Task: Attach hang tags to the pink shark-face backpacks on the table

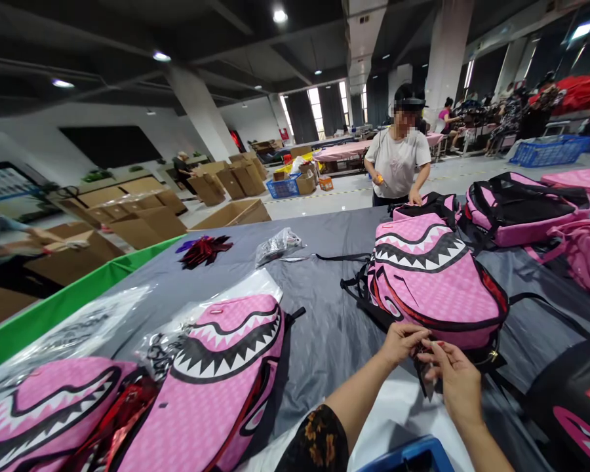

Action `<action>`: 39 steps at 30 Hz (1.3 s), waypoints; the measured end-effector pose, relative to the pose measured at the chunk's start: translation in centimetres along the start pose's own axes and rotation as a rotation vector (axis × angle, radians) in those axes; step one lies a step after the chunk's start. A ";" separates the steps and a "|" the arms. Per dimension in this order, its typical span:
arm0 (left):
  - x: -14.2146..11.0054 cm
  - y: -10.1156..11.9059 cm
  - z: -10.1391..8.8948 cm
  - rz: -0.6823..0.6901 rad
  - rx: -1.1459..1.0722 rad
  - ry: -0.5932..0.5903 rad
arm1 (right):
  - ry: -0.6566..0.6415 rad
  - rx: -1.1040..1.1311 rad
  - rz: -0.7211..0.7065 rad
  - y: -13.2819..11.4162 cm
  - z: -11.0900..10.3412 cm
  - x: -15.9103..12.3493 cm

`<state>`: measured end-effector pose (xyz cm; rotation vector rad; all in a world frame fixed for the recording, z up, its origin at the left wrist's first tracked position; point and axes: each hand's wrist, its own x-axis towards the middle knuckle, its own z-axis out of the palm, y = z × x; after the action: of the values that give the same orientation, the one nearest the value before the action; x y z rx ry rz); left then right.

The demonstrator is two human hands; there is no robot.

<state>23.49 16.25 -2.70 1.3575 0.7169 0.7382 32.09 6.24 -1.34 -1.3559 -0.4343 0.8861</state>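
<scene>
As the pink backpack (423,282) lies on the gray table (319,328) with its toothed front facing up, the left hand (406,342) and the right hand (453,373) come together at its near end, fingertips nearly touching. Both seem closed in a pinch on a thin dark strap (424,380), whose end hangs below the fingers; exactly which fingertip presses where is too small to tell. Beneath the hands is a white sheet (391,416), with a blue bin (413,455) at the bottom of the view. To the right of the right hand sits a black bag (570,387), partly out of view. Off to the left, well apart from the hands, lie a second backpack (226,393) and a third backpack (54,426), both pink with the same toothed pattern. Farther up the table are a clear packet (278,246) and a pile of dark red pieces (206,252). Across the table, a co-worker (398,160) in a light shirt rests one hand on another pink-and-black bag (423,208). At left, cardboard boxes (147,223) stand beyond the green edge (113,274).
</scene>
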 end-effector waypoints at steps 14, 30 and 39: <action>0.7 1.9 -2.7 -0.094 -0.037 -0.407 | -0.130 -0.140 -0.054 2.0 -2.4 -0.3; 1.0 1.2 -3.5 0.009 0.127 -0.567 | -0.086 -0.317 -0.201 2.7 -2.6 -0.6; 0.8 1.6 -3.6 0.140 0.237 -0.544 | -0.053 -0.293 -0.157 2.2 -2.2 -0.4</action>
<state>21.00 19.06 -1.45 1.7425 0.2815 0.3648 32.83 4.43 -3.83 -1.5425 -0.7237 0.7495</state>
